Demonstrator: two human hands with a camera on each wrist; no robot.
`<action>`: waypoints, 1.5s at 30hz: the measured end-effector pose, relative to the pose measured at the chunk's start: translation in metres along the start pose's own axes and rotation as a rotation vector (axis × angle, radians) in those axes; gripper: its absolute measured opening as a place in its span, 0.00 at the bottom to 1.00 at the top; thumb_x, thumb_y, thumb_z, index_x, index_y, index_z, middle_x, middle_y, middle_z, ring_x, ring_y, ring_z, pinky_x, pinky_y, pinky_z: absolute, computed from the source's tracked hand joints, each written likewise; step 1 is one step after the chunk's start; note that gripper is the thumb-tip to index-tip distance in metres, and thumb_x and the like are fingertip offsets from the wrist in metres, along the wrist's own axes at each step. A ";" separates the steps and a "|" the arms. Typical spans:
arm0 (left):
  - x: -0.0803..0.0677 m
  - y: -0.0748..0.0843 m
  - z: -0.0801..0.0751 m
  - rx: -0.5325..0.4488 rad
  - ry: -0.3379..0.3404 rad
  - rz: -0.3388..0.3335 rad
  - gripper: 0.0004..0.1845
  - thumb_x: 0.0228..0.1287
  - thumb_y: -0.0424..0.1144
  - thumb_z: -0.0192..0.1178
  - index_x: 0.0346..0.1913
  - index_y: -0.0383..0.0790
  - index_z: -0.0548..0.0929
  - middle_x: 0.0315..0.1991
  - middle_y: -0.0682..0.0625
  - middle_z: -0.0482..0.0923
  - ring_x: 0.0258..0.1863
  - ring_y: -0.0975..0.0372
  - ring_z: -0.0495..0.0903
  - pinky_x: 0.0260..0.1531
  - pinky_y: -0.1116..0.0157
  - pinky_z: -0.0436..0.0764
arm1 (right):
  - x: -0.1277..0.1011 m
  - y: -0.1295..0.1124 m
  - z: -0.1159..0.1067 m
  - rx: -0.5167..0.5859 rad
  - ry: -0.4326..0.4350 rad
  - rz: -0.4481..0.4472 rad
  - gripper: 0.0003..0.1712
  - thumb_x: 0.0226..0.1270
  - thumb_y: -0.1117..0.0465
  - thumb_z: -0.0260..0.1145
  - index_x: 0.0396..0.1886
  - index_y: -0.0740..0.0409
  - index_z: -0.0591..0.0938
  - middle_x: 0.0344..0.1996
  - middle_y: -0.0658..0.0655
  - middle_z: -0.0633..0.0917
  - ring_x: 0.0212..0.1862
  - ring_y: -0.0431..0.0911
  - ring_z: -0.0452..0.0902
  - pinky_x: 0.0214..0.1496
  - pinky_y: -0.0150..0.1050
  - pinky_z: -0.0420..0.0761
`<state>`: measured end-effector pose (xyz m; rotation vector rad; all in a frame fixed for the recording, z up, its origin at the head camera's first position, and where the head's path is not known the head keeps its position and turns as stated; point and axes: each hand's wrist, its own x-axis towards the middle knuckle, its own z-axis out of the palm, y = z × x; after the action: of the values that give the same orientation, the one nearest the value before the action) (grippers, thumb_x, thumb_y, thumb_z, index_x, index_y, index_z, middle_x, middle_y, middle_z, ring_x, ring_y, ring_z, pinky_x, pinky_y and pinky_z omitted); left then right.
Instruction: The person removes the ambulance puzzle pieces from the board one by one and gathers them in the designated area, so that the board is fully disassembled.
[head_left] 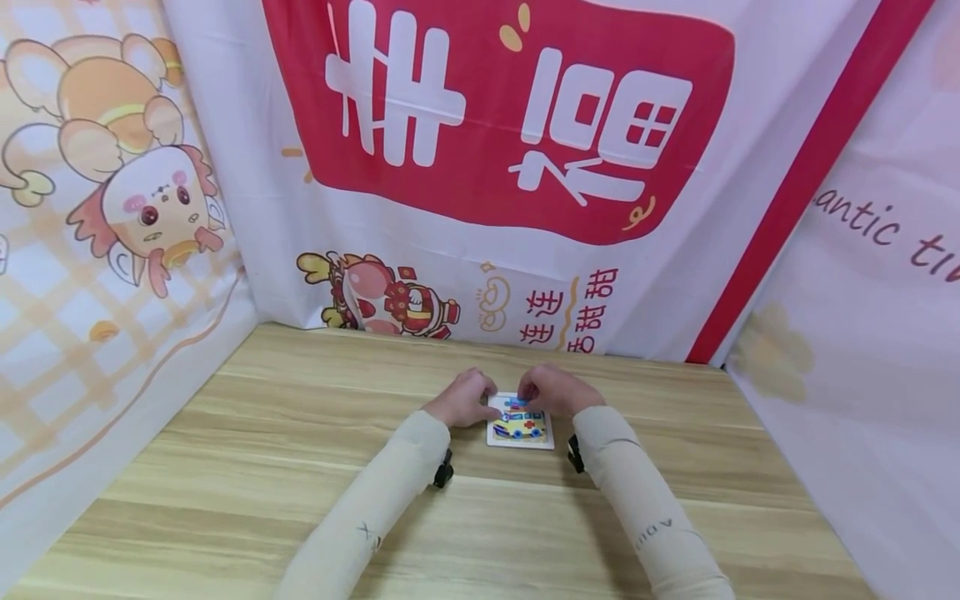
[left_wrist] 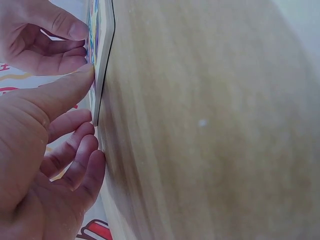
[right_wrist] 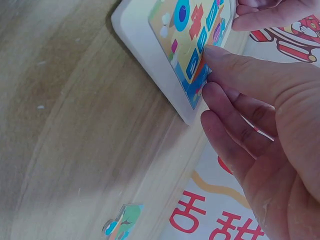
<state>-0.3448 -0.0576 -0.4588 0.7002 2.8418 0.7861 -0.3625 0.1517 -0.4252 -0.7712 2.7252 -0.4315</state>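
Note:
A white-framed jigsaw puzzle (head_left: 521,442) with a yellow ambulance picture lies flat on the table. My left hand (head_left: 463,398) holds its left side, the thumb on the picture and the fingertips by the frame's edge in the left wrist view. At the upper right of the board, my right hand (head_left: 558,389) pinches at a blue puzzle piece (right_wrist: 199,86) with thumb and forefinger. The fingers partly cover that piece, so how far it is seated cannot be seen. In the right wrist view, a loose green-and-blue puzzle piece (right_wrist: 129,216) lies on the wood, apart from the board.
The wood-grain table (head_left: 337,517) ends at a back wall cloth (head_left: 420,208) printed in red and white. Printed cloths also stand along the left side (head_left: 82,350) and right side (head_left: 862,350). A small black wrist device (head_left: 443,469) sits at the left cuff.

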 end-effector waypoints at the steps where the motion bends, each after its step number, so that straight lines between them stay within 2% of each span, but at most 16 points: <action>1: 0.000 0.000 0.000 0.003 0.001 0.003 0.25 0.58 0.46 0.68 0.55 0.35 0.80 0.49 0.46 0.76 0.50 0.58 0.73 0.58 0.58 0.73 | 0.000 0.000 -0.001 -0.001 -0.003 0.007 0.09 0.60 0.62 0.71 0.41 0.51 0.85 0.37 0.48 0.86 0.40 0.39 0.79 0.50 0.39 0.81; 5: 0.002 0.000 -0.001 0.017 0.004 0.008 0.25 0.58 0.46 0.68 0.55 0.36 0.80 0.49 0.46 0.77 0.50 0.58 0.73 0.58 0.58 0.73 | 0.001 -0.001 -0.002 -0.003 -0.013 0.023 0.09 0.60 0.62 0.70 0.41 0.51 0.85 0.37 0.48 0.86 0.40 0.39 0.79 0.51 0.40 0.81; 15: 0.003 0.000 0.001 0.047 0.004 0.017 0.24 0.58 0.45 0.69 0.54 0.36 0.81 0.49 0.46 0.77 0.48 0.58 0.74 0.56 0.60 0.75 | 0.004 0.001 -0.002 0.008 -0.019 -0.001 0.07 0.58 0.64 0.72 0.37 0.52 0.87 0.35 0.49 0.87 0.38 0.40 0.80 0.47 0.38 0.81; 21: 0.005 0.011 -0.001 0.061 0.009 0.042 0.23 0.57 0.43 0.69 0.54 0.35 0.81 0.49 0.45 0.77 0.50 0.57 0.73 0.57 0.59 0.74 | 0.002 0.001 -0.005 0.021 -0.016 0.024 0.08 0.57 0.66 0.72 0.37 0.53 0.87 0.36 0.51 0.87 0.38 0.40 0.79 0.47 0.38 0.81; 28: 0.011 0.016 0.007 0.044 0.009 0.086 0.21 0.58 0.42 0.68 0.52 0.34 0.82 0.49 0.44 0.79 0.50 0.57 0.73 0.56 0.59 0.74 | 0.004 0.003 -0.001 0.013 -0.002 0.001 0.08 0.56 0.68 0.72 0.36 0.55 0.86 0.35 0.52 0.87 0.38 0.42 0.79 0.46 0.38 0.81; 33: 0.012 0.016 0.010 0.052 0.015 0.070 0.21 0.60 0.43 0.67 0.52 0.35 0.82 0.49 0.45 0.78 0.50 0.58 0.73 0.56 0.59 0.74 | 0.006 0.003 0.002 0.024 0.011 -0.026 0.08 0.56 0.68 0.72 0.36 0.56 0.86 0.35 0.54 0.86 0.39 0.43 0.79 0.46 0.39 0.81; 45: 0.011 0.020 0.010 0.069 0.028 0.062 0.21 0.59 0.43 0.68 0.52 0.34 0.82 0.48 0.45 0.79 0.50 0.57 0.75 0.56 0.60 0.75 | 0.006 0.010 0.007 0.019 0.051 -0.025 0.09 0.58 0.69 0.70 0.37 0.54 0.85 0.37 0.52 0.85 0.39 0.41 0.77 0.49 0.40 0.80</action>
<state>-0.3447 -0.0327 -0.4570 0.7956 2.8977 0.7152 -0.3694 0.1547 -0.4363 -0.8004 2.7567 -0.4885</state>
